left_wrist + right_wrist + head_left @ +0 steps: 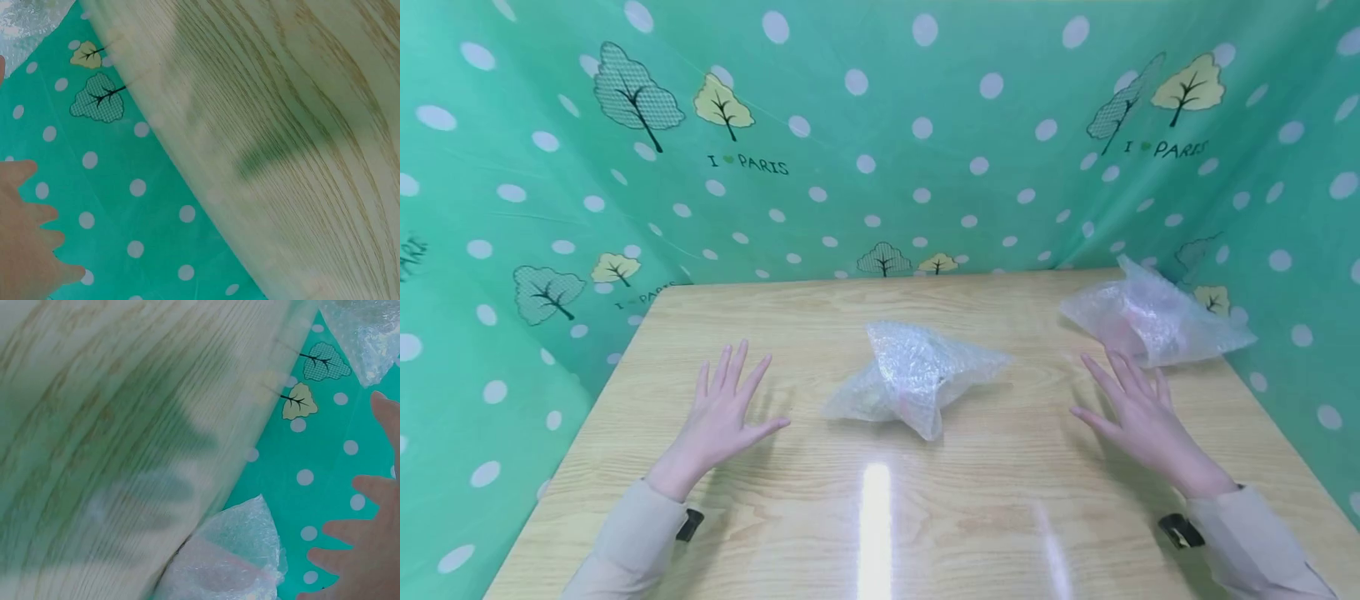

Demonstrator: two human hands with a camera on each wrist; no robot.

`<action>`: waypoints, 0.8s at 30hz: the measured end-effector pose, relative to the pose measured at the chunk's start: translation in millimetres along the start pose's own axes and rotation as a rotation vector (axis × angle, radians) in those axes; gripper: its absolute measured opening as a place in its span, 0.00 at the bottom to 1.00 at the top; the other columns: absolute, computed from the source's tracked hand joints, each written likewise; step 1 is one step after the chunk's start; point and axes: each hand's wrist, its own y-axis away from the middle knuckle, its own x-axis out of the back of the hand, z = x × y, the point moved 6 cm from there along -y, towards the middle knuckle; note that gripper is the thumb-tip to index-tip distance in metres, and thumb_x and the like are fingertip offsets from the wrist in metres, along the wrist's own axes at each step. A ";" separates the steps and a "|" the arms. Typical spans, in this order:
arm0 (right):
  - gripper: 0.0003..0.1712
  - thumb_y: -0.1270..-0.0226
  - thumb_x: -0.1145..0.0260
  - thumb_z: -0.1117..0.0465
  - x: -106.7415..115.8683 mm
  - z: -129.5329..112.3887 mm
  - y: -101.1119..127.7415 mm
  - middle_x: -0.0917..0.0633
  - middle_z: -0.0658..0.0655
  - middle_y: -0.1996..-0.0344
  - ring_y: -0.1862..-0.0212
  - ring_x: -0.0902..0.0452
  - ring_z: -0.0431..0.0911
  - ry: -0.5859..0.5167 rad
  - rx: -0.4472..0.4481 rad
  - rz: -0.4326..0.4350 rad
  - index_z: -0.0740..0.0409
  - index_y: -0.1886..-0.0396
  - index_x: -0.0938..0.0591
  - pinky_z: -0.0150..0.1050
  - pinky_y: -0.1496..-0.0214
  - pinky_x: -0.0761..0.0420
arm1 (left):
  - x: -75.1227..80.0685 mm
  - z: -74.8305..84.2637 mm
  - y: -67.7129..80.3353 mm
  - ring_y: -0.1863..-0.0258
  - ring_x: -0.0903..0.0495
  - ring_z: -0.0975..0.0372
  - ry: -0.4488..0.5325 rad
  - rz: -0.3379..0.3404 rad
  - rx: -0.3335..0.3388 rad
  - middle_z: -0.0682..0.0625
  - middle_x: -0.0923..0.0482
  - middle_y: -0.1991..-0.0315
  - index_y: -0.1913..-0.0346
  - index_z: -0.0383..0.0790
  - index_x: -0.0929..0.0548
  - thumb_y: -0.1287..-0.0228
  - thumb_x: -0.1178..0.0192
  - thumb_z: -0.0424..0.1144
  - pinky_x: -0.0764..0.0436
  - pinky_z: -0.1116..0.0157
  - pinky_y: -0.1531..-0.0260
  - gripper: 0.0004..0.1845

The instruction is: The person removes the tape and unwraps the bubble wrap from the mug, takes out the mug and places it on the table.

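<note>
Both hands are held over the wooden surface [820, 533], palms down, with nothing in either grip. The left hand [724, 415] is over the left half of the surface, its forearm coming in from the near left corner in a pale sleeve [625, 542]; the fingers are straight and fanned apart, pointing toward the far edge, and the thumb sticks out toward the middle. The right hand [1138, 417] mirrors it over the right half, forearm entering from the near right corner, fingers straight and slightly spread, angled toward the far edge and a little leftward, thumb out toward the centre. Whether the palms touch the wood or hover just above it cannot be told. Between the two hands, near the centre of the surface, lies a crumpled bubble wrap bundle [916, 379], apart from both hands. A second bubble wrap bundle [1150, 317] sits at the far right corner, just beyond the right hand's fingertips [1112, 362] but seemingly not touched by them. In the right wrist view this second bundle lies just beside the spread fingers. A green dotted curtain [880, 150] with trees surrounds the surface.
</note>
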 end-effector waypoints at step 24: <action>0.44 0.40 0.44 0.44 5.7 -10.0 -8.1 0.55 0.68 0.33 0.34 0.63 0.65 -0.013 0.000 -0.020 0.50 0.31 0.54 0.64 0.40 0.75 | 6.0 20.4 -2.3 0.33 0.65 0.46 0.013 -0.046 -0.031 0.38 0.63 0.31 0.33 0.41 0.46 0.50 0.45 0.63 0.65 0.42 0.39 0.45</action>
